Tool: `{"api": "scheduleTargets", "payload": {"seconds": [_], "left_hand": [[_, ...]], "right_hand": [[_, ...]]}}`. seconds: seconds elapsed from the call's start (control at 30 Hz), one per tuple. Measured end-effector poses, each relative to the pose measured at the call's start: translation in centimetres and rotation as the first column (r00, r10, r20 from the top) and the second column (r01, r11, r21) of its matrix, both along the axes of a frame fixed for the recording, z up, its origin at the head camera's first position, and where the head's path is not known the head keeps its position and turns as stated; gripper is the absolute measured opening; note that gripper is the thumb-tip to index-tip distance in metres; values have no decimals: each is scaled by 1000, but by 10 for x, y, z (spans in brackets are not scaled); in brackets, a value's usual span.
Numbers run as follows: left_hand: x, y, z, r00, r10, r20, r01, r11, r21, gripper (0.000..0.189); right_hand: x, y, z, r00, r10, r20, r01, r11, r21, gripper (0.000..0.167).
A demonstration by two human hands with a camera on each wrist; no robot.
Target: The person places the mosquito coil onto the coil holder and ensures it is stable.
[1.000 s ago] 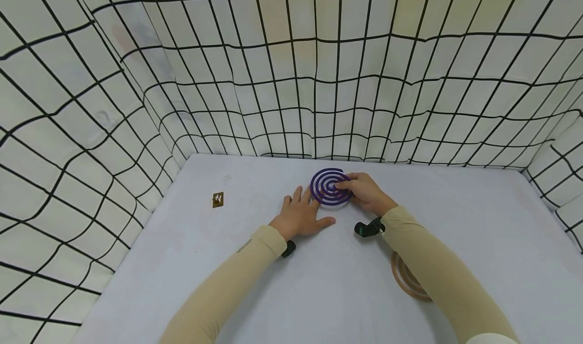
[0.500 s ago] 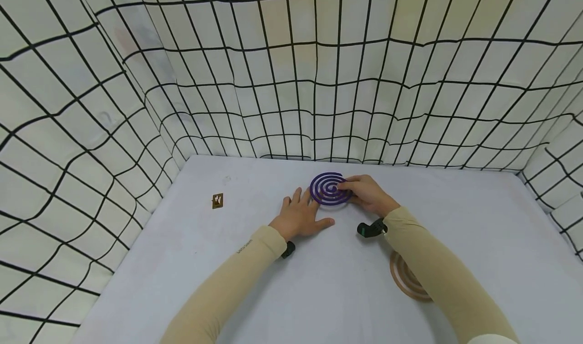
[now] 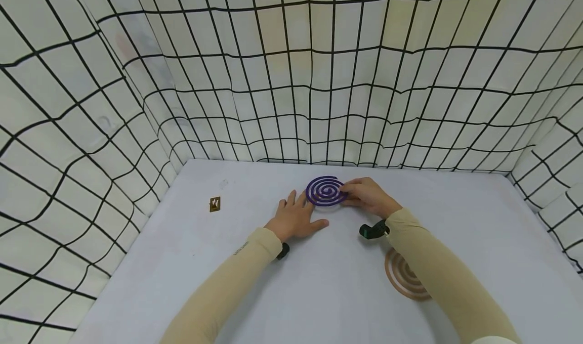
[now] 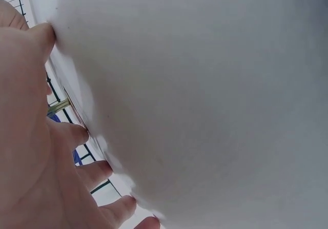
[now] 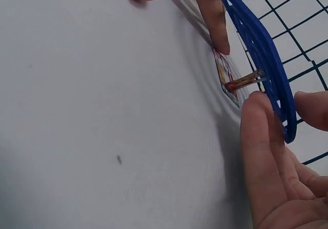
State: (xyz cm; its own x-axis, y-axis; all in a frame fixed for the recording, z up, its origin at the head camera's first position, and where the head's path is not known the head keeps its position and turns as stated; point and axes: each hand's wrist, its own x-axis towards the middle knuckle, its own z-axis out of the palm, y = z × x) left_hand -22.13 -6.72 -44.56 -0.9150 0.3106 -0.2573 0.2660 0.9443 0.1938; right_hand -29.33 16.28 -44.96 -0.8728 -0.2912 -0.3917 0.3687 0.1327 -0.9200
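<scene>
A purple-blue mosquito coil [image 3: 326, 191] lies roughly flat above the table. My right hand [image 3: 370, 196] pinches its right edge between thumb and fingers. Beneath the coil [image 5: 278, 70], a small metal coil stand [image 5: 247, 80] has a prong reaching the coil's underside; whether the two are joined I cannot tell. My left hand [image 3: 293, 219] spreads its straight fingers on the table. In the right wrist view, one left-hand finger [image 5: 214, 21] touches the printed base of the stand. From the head view, the coil hides the stand.
A second small brown-gold metal stand [image 3: 215, 204] lies flat to the left. Partly under my right forearm rests a brown mosquito coil [image 3: 394, 270]. Black netting [image 3: 309, 88] over white walls borders the white table [image 3: 314, 293] at the back and sides.
The view has tilted up slightly. My right fingers have shifted from near the coil's centre toward its right edge, and the coil looks flatter. My left hand stays put.
</scene>
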Motion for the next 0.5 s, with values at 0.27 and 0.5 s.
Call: {"api": "scheduleTargets", "payload": {"seconds": [0.27,0.5], "left_hand": [[2,-8,-2,1000,14,5,-14,1000,-15,86],[5,-15,-2,1000,20,-1,-20,1000,-6,83]], "right_hand": [[5,8,1,1000,24,-8,-24,1000,14,51],[10,15,4,999,36,-35,-35,999,35,47]]}}
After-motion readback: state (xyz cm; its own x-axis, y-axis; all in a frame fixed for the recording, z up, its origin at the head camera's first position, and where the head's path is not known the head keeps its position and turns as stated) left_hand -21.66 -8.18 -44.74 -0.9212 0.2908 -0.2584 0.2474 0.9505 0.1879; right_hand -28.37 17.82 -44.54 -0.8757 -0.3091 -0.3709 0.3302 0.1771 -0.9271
